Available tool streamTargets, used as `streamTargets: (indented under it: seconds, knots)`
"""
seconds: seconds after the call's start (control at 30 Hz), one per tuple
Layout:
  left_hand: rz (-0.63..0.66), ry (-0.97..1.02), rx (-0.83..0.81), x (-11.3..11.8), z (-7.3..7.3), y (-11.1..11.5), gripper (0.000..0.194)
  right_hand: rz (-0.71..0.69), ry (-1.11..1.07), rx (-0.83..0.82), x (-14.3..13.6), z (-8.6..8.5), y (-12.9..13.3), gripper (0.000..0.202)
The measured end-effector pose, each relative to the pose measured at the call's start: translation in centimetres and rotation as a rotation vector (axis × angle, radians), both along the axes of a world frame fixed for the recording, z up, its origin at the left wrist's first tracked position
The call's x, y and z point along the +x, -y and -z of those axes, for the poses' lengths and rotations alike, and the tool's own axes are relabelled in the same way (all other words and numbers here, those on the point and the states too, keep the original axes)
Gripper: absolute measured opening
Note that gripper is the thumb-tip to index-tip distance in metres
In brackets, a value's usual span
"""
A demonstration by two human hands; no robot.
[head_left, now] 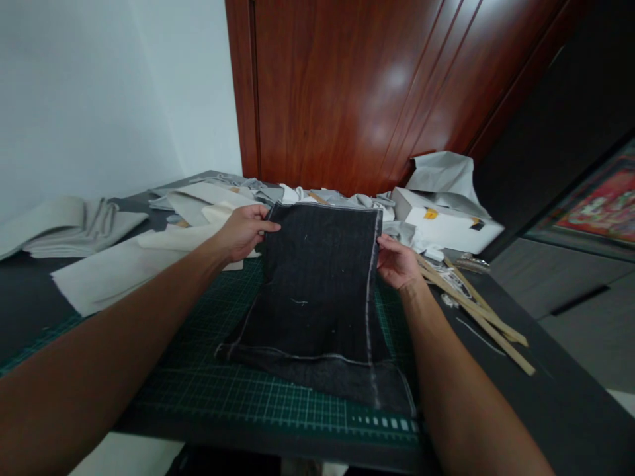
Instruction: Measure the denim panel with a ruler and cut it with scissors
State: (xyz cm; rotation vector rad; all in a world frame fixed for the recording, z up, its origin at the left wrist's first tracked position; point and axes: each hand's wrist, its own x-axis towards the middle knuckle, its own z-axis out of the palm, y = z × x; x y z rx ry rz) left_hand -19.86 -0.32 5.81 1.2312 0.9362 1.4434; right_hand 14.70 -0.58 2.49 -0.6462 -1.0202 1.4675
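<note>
A black sewn fabric panel [317,284] with pale stitching along its edges is stretched between my two hands. My left hand [247,231] pinches its upper left corner. On the opposite side, my right hand [397,260] grips the edge a little below the upper right corner. The top of the panel is raised, while its lower end droops over the green gridded cutting mat [213,390]. A few loose white threads cling to the dark cloth. The fingers behind the fabric are hidden.
Pale fabric pieces [114,271] and a folded stack of cloth [74,228] lie at the left. Behind the panel are heaped scraps. A white box [439,215] stands at the back right, with tan strips [481,311] in front of it. A wooden door [337,92] rises behind the table.
</note>
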Motion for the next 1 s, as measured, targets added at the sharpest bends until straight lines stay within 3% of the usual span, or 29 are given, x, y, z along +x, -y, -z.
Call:
streamTargets:
  seconds: [0.43, 0.63, 0.8, 1.0]
  knots:
    - [-0.007, 0.007, 0.011, -0.1, 0.3, -0.3, 0.031, 0.052, 0.014, 0.03, 0.9, 0.6, -0.4, 0.023]
    - [-0.011, -0.001, 0.025, -0.1, 0.1, 0.0, 0.03, 0.064, 0.005, 0.022, 1.6, 1.0, -0.8, 0.021]
    - [-0.016, -0.003, 0.015, -0.2, 0.0, -0.2, 0.03, 0.071, 0.02, 0.016, 1.7, 1.2, -0.9, 0.008]
    - [-0.008, -0.011, 0.016, -0.4, 0.1, -0.4, 0.029, 0.11, 0.038, 0.014, 1.9, 1.3, -1.5, 0.01]
